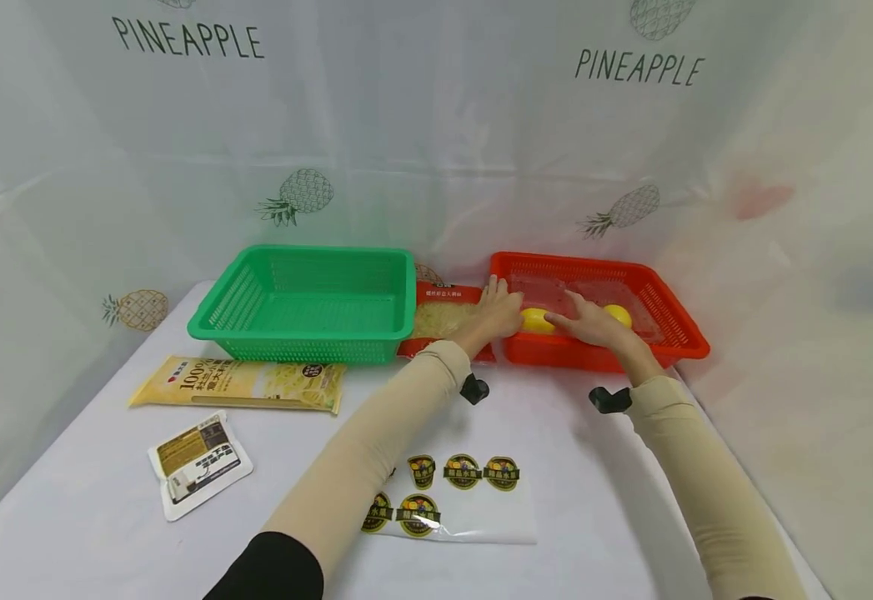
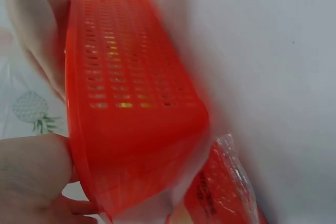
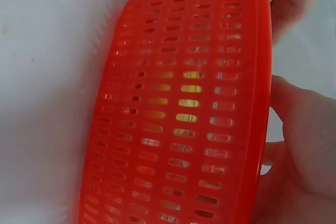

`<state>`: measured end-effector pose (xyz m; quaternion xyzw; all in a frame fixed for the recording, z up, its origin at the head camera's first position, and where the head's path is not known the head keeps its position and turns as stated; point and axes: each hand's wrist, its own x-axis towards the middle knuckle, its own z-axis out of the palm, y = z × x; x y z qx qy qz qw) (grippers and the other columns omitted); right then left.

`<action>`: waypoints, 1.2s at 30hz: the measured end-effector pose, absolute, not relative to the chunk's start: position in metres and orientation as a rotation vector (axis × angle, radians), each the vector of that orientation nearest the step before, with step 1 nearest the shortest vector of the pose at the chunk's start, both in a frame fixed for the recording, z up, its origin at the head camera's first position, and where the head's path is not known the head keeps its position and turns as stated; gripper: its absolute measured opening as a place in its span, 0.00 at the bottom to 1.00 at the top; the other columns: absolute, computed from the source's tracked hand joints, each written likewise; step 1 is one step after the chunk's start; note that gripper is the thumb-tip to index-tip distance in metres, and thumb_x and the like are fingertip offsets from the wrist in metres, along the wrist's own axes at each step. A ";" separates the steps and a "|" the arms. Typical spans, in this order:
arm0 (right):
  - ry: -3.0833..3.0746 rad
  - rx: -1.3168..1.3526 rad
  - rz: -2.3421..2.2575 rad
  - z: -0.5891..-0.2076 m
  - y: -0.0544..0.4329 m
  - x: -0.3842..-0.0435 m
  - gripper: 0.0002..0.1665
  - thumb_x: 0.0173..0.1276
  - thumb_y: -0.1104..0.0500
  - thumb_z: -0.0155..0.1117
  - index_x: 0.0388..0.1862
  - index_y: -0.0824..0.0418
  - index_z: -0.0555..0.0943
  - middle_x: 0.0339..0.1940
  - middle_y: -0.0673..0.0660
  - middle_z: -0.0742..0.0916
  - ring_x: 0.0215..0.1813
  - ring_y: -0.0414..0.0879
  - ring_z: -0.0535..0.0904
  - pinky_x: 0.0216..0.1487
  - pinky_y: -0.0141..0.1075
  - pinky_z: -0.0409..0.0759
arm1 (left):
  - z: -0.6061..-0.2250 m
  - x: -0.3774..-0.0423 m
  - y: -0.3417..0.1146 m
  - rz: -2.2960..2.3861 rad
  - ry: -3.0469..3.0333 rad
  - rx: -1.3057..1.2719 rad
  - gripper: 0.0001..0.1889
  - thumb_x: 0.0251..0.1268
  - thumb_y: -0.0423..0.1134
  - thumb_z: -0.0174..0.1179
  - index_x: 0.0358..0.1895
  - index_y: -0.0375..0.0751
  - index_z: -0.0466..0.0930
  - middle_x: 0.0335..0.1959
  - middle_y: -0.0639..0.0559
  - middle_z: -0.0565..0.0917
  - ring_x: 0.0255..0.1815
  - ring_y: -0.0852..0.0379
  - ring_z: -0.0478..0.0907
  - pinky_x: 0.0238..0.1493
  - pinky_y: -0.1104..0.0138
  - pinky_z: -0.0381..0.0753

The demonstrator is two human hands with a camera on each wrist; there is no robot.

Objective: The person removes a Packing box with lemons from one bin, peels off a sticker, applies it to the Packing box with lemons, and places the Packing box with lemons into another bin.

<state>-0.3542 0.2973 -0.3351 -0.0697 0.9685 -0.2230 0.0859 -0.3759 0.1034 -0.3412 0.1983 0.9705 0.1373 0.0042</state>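
Note:
My left hand is at the left front corner of the red basket, fingers extended near its rim. The left wrist view shows that hand beside the basket's corner, its fingertips partly hidden. Over the front rim reaches my right hand, with thumb and fingers spread inside. Its thumb is close to a yellow, lemon-like fruit. Another yellow fruit lies to its right. Clear plastic shows in the basket. Through the slots, the right wrist view shows yellow.
A green basket stands at the back left. Between the baskets lies a red pasta bag. In front are a yellow pasta packet, a white pouch and a sheet of round stickers. A pineapple-print curtain hangs behind.

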 end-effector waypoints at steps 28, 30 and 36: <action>2.753 -0.128 -0.738 -0.336 0.303 -0.368 0.52 0.75 0.36 0.46 0.80 0.66 0.41 0.79 0.73 0.50 0.78 0.72 0.44 0.73 0.69 0.49 | -0.333 -0.353 0.147 0.269 2.991 0.621 0.13 0.71 0.40 0.56 0.55 0.48 0.81 0.48 0.55 0.85 0.51 0.55 0.77 0.62 0.63 0.74; 2.755 -0.122 -0.734 -0.335 0.302 -0.367 0.46 0.77 0.41 0.45 0.80 0.67 0.42 0.79 0.73 0.51 0.78 0.71 0.45 0.73 0.69 0.49 | -0.333 -0.352 0.148 0.268 2.984 0.600 0.12 0.70 0.40 0.56 0.54 0.49 0.81 0.47 0.56 0.84 0.51 0.54 0.75 0.61 0.63 0.73; 2.786 -0.128 -0.714 -0.332 0.299 -0.364 0.34 0.78 0.59 0.39 0.78 0.70 0.50 0.75 0.75 0.61 0.69 0.67 0.62 0.73 0.64 0.56 | -0.333 -0.349 0.150 0.360 2.971 0.537 0.07 0.70 0.41 0.57 0.47 0.48 0.81 0.39 0.54 0.80 0.48 0.53 0.68 0.46 0.68 0.72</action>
